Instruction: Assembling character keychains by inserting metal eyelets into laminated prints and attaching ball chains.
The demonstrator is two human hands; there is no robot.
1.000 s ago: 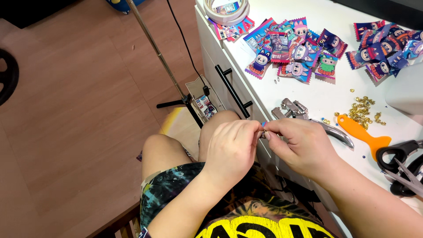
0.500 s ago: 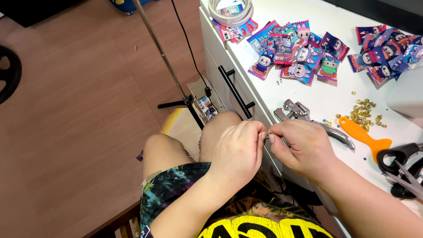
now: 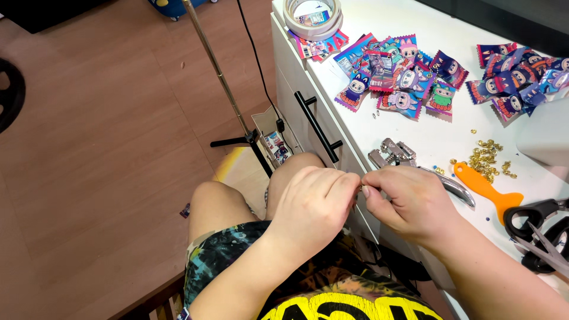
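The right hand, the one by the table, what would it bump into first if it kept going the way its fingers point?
The right hand points its fingertips toward the left hand, and they already nearly meet around something tiny pinched between them. So it would likely bump the left hand's fingers first, though depth is hard to judge.

Tape roll (image 3: 312,16), scissors (image 3: 542,228), packets (image 3: 397,74)
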